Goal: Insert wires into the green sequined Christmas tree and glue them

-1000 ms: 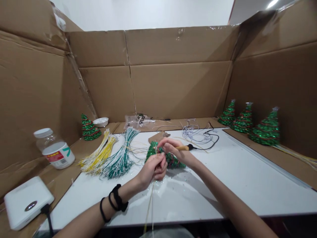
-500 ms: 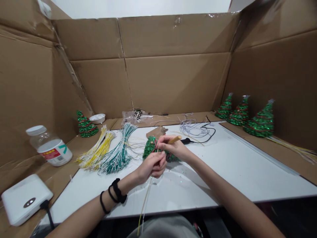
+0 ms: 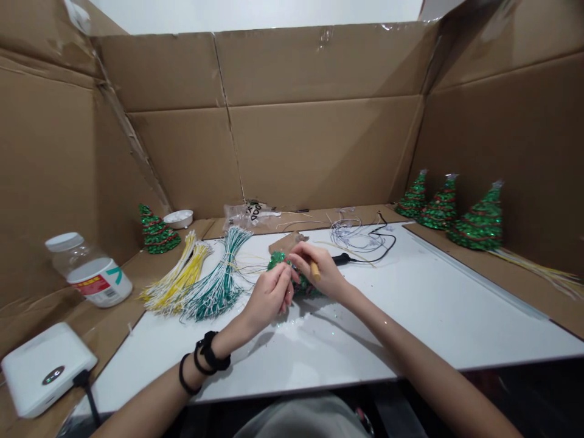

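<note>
In the middle of the white board a small green glittery Christmas tree [image 3: 277, 259] lies on its side, largely covered by both hands. My left hand [image 3: 270, 291] is closed in a pinch against its near side; what the fingertips grip is hidden. Across from it, my right hand [image 3: 323, 267] holds a tool by its yellow-brown wooden handle [image 3: 315, 271], which points back toward me. The tool's tip is out of sight. The fingertips of both hands nearly meet over the tree.
Yellow-and-white wires [image 3: 182, 283] and a bundle of green-and-white wires [image 3: 219, 283] lie left. Behind are a black-handled corded tool [image 3: 341, 260] and loose clear wire [image 3: 353, 234]. Finished trees [image 3: 479, 219] stand right, another tree [image 3: 157, 230] left, near a plastic jar [image 3: 93, 274] and white box [image 3: 50, 368].
The yellow and white wires that hung below my left hand no longer show. My left hand has shifted slightly up and left, and the wooden handle in my right hand has tipped toward me.
</note>
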### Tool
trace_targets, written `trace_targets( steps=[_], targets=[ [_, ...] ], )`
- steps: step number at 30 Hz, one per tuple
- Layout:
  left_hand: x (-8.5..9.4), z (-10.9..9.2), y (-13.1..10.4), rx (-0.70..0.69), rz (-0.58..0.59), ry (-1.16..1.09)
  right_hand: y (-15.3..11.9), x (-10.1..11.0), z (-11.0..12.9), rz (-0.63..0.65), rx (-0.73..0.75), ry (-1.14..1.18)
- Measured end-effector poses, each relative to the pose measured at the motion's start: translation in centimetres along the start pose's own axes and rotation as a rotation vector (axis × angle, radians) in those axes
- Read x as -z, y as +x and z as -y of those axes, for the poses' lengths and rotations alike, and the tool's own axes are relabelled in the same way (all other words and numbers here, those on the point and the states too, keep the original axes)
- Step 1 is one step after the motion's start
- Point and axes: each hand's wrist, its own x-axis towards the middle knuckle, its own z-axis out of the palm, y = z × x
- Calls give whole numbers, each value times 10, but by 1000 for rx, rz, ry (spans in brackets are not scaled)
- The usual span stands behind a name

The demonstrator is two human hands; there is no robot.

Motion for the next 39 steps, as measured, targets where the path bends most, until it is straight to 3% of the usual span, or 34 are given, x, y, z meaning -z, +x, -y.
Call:
trace_targets(
  steps=[7,13,19,22,29,34,39],
  targets=[
    [0,8,4,56,44,-65,1,-2,-9,48,144,-183],
    [-4,3,4,147,98,-209,3,1,-15,80,460,-461],
    [-6,5,4,208,59,-257,7,4,-16,104,716,-760],
    [-6,6,5,219,67,-265,6,4,-19,86,709,-710],
    [-1,3,7,165,106,-222,3,4,-21,11,410,-349],
    [0,5,9,171,103,-196,3,3,-23,23,391,-424],
    [-5,8,9,194,65,-176,3,-1,-31,46,547,-652]
  ],
)
